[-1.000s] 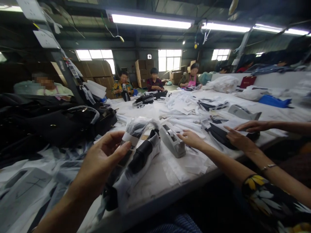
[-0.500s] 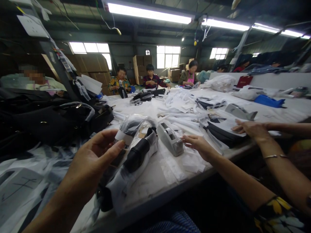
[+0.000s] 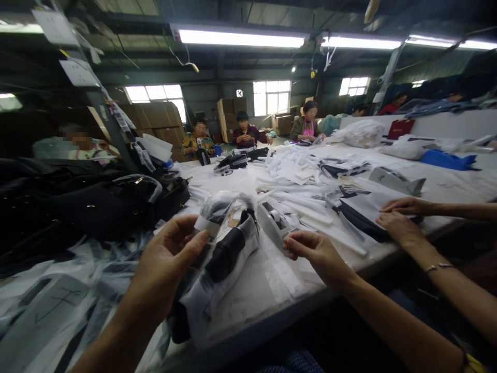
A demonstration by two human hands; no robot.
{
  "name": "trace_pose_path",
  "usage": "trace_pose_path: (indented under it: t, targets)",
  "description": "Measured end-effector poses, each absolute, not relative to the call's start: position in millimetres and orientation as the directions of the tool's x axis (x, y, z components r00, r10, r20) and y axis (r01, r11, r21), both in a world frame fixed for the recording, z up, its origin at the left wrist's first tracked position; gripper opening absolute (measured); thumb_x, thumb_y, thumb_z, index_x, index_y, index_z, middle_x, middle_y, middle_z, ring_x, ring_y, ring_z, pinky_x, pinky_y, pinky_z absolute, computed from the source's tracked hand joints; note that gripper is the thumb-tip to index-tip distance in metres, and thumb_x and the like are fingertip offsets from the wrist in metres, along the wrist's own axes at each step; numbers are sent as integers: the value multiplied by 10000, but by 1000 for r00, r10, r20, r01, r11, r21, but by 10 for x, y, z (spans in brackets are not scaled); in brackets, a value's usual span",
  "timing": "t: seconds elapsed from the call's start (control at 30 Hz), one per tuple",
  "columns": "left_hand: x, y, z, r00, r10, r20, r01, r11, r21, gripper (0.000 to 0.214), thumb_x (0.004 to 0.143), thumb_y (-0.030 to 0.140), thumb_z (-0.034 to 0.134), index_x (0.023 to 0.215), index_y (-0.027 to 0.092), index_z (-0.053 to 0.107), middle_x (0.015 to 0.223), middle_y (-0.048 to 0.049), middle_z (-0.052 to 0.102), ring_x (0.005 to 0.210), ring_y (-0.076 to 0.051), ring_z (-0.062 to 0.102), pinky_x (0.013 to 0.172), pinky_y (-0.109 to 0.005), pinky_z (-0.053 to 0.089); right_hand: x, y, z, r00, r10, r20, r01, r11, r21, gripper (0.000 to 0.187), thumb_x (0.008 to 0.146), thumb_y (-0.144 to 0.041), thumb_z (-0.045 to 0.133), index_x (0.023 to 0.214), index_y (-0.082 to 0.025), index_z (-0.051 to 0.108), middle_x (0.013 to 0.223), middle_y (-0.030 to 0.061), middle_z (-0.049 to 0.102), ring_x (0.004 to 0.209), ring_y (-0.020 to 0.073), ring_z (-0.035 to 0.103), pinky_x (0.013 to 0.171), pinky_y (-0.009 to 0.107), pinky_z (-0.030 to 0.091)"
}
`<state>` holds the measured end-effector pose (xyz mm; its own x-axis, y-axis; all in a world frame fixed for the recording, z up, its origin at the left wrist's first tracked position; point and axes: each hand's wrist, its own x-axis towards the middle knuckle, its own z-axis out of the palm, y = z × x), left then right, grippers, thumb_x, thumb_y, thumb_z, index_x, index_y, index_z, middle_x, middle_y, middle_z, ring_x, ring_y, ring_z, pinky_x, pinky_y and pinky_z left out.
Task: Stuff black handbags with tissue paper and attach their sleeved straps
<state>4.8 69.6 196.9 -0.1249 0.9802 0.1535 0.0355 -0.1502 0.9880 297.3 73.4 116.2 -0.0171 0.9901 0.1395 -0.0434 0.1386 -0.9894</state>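
Observation:
My left hand (image 3: 171, 264) is closed, thumb against fingers, on a white paper band around a black strap (image 3: 219, 207) in clear plastic. Below and right of it, a thick black rolled piece (image 3: 227, 251) lies on white wrapping, partly covered by plastic. My right hand (image 3: 318, 254) has its thumb and forefinger pinched together at the near end of a grey tape dispenser (image 3: 269, 220). The pinch is on the tape's end, which barely shows. The dispenser stands on the table between my hands.
Black bags (image 3: 89, 202) are heaped at left, above plastic-wrapped strips and a second grey dispenser (image 3: 50, 305). At right, a co-worker's hands (image 3: 402, 223) rest on a black piece with white sheeting. White strips (image 3: 298, 199) cover the table's middle. Several people sit across it.
My right hand has moved slightly left and its fingers have closed into a pinch at the dispenser. My left hand keeps its hold. The co-worker's second hand now shows more. The view has shifted slightly.

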Motion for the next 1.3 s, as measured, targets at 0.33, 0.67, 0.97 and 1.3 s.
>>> trace_pose_path:
  t: [0.33, 0.67, 0.97, 1.3]
  targets:
    - [105, 588, 1884, -42, 928, 369, 312, -339, 887, 460, 741, 484, 788, 1076, 200, 650, 973, -60, 723, 920, -236, 680, 824, -343, 521, 1914, 618, 1923, -205, 906, 370, -129, 350, -928, 294, 777, -429, 785, 773, -139, 741, 677, 33, 706, 571, 109, 613, 542, 204, 478]
    - [-28, 512, 1905, -19, 926, 377, 393, -340, 854, 448, 715, 475, 816, 1057, 217, 689, 985, -50, 735, 933, -234, 685, 841, -330, 514, 1909, 688, 1883, -213, 931, 297, 89, 321, -943, 415, 740, -560, 770, 667, -160, 688, 603, 26, 689, 485, 134, 625, 447, 208, 477]
    - [81, 458, 2034, 1, 979, 205, 65, -205, 977, 427, 674, 431, 843, 989, 173, 713, 951, -70, 762, 893, -224, 691, 797, -292, 511, 1901, 1010, 1713, -330, 914, 235, 12, 253, -967, 469, 682, -584, 793, 584, -152, 637, 484, -4, 614, 392, 102, 544, 381, 192, 416]
    - [55, 501, 2024, -21, 989, 146, -62, -147, 987, 516, 660, 429, 856, 1073, 192, 658, 998, -77, 753, 898, -216, 695, 787, -294, 514, 1910, 742, 1665, -172, 924, 341, -199, 306, -931, 611, 865, -499, 688, 1357, -157, 569, 923, 80, 769, 844, 215, 734, 803, 347, 585]
